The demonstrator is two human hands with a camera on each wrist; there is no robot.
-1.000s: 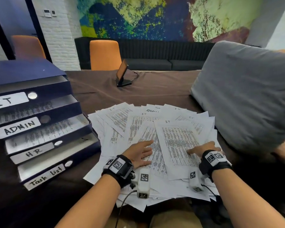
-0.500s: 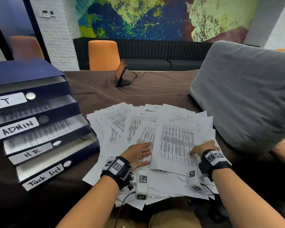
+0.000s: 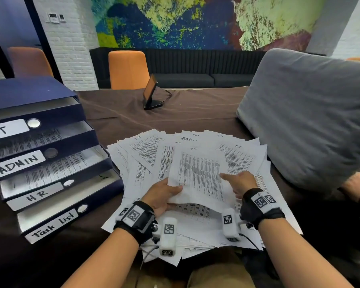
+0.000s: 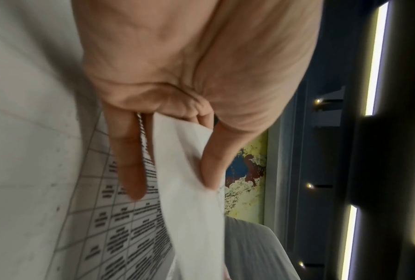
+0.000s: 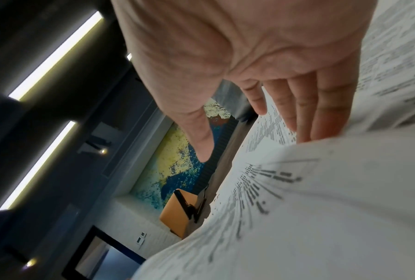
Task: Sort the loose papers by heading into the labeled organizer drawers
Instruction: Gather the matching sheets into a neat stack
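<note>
A fan of loose printed papers covers the brown table in front of me, with headings such as IT and ADMIN. On top lies a sheet headed IT. My left hand pinches this sheet's near left edge between thumb and fingers and lifts it off the pile. My right hand lies flat with straight fingers on the sheet's right side. The blue organizer stands at the left with four drawers pulled out, labeled IT, ADMIN, HR and Task list.
A large grey cushion fills the right side, close to the papers. A small tilted screen on a stand sits further back on the table. Orange chairs and a dark sofa stand beyond. Another person's forearm shows at the right edge.
My left hand went from lying flat on the pile to pinching the IT sheet's near left edge, which now rises. The right hand stayed on the sheet's right side.
</note>
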